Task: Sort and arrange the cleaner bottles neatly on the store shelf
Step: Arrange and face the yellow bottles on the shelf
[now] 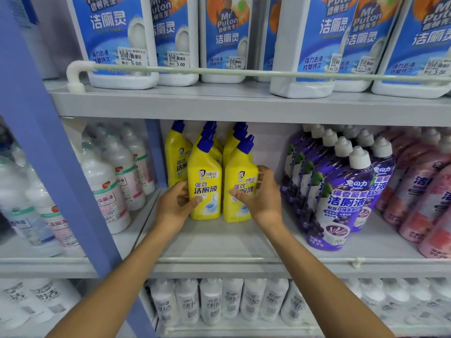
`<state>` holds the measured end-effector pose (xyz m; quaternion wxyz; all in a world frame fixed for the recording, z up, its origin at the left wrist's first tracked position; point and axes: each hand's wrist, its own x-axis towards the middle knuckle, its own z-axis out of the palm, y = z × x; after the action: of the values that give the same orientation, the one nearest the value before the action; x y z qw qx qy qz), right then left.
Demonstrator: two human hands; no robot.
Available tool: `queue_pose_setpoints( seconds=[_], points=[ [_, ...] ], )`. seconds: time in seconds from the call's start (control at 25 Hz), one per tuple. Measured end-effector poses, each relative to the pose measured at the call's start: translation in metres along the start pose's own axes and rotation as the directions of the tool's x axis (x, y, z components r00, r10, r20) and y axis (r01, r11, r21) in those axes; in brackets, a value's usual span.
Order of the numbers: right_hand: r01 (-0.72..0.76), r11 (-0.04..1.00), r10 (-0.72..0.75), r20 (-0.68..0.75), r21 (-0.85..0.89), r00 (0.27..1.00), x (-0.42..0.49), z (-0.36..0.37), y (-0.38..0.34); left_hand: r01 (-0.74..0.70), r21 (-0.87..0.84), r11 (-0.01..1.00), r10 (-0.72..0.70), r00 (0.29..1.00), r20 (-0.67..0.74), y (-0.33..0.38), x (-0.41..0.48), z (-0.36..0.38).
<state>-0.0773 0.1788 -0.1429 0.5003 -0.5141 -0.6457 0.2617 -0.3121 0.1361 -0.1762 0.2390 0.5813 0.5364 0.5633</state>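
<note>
Several yellow cleaner bottles with blue caps stand in rows on the middle shelf [219, 240]. My left hand [174, 206] grips the front left yellow bottle [206, 176] at its lower left side, thumb across the label. The front right yellow bottle [240, 176] stands upright beside it, held by my right hand [262, 195] with the thumb on the label and the fingers round its right side. The two bottles touch each other. More yellow bottles [177, 154] stand behind them.
Purple bottles with white caps [341, 191] fill the shelf to the right, pink ones [419, 191] beyond. White bottles [109, 181] stand left of a blue upright post [48, 154]. Large blue-labelled jugs [117, 32] sit above behind a rail [219, 70]. White bottles [212, 301] line the bottom shelf.
</note>
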Motion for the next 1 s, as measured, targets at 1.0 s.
queue_pose_setpoints(
  seconds=[1.0],
  points=[
    [0.039,0.992,-0.043,-0.034,-0.116,0.999,0.016,0.01,0.023,-0.033,0.007,0.999,0.033,0.926,-0.377,0.012,0.052,-0.006]
  ],
)
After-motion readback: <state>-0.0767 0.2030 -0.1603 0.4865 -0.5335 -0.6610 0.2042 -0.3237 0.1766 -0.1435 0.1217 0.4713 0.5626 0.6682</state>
